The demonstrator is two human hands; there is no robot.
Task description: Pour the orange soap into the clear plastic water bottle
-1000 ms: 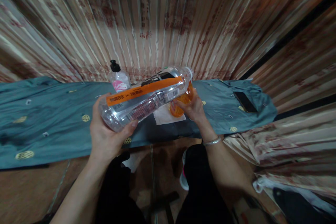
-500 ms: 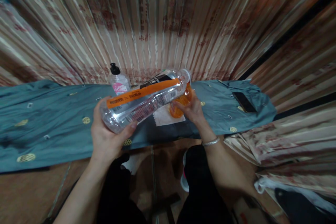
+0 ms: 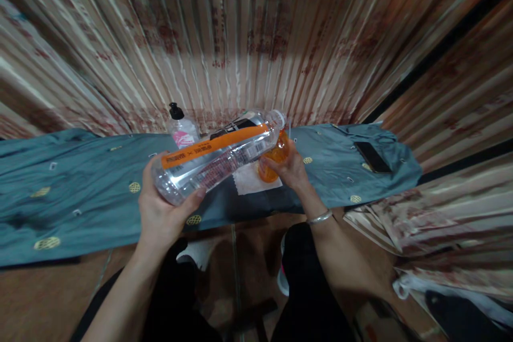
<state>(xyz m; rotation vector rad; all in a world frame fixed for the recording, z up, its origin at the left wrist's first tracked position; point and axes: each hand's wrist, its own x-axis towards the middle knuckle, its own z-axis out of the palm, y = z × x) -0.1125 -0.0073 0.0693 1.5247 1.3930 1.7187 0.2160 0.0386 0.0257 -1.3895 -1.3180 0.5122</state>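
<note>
My left hand (image 3: 166, 208) is wrapped round the base of a large clear plastic bottle (image 3: 224, 155) with an orange and silver label. The bottle lies tilted, its neck pointing up and to the right. At that neck end, my right hand (image 3: 290, 165) grips a smaller orange bottle or container (image 3: 269, 170), partly hidden behind the big bottle and my fingers. The mouths are close together; whether they touch I cannot tell. Beneath the orange container lies a white paper napkin (image 3: 248, 183).
A pump bottle (image 3: 184, 132) with a black top and pink label stands behind the clear bottle. A dark phone (image 3: 372, 157) lies at the right on the blue-green cloth (image 3: 92, 187). Pleated curtains (image 3: 224, 37) hang behind and at the right.
Both hands keep their holds. The neck of the clear bottle sits slightly lower and further left in view; the whole view has shifted a little.
</note>
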